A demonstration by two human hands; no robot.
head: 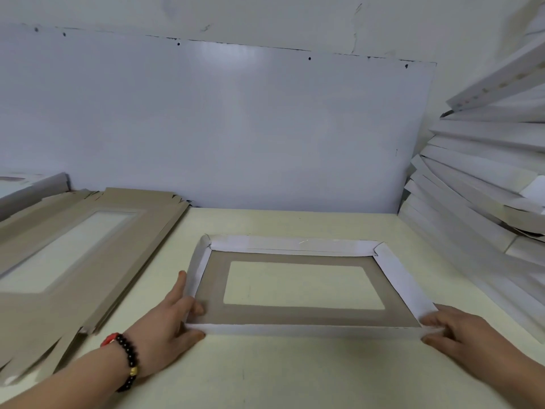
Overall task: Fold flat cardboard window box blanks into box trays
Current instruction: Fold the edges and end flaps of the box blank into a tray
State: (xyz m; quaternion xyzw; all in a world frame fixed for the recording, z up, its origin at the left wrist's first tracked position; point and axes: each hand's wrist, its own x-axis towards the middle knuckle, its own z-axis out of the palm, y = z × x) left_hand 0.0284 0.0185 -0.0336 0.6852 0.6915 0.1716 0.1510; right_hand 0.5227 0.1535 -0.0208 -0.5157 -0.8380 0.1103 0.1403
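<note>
A folded window box tray [298, 315] lies on the pale table [265, 373] in front of me, white walls raised around a grey-brown frame with a clear rectangular window. My left hand [171, 326] pinches the tray's near-left corner, thumb on the front wall and fingers along the left wall. At the near-right corner my right hand [454, 329] pinches the wall in the same way. All four walls stand up, and the corners at the back are tucked.
A stack of flat grey-brown window blanks [73, 255] lies on the left of the table. Finished white trays [477, 184] are piled high along the right side. A white panel [221, 128] backs the table.
</note>
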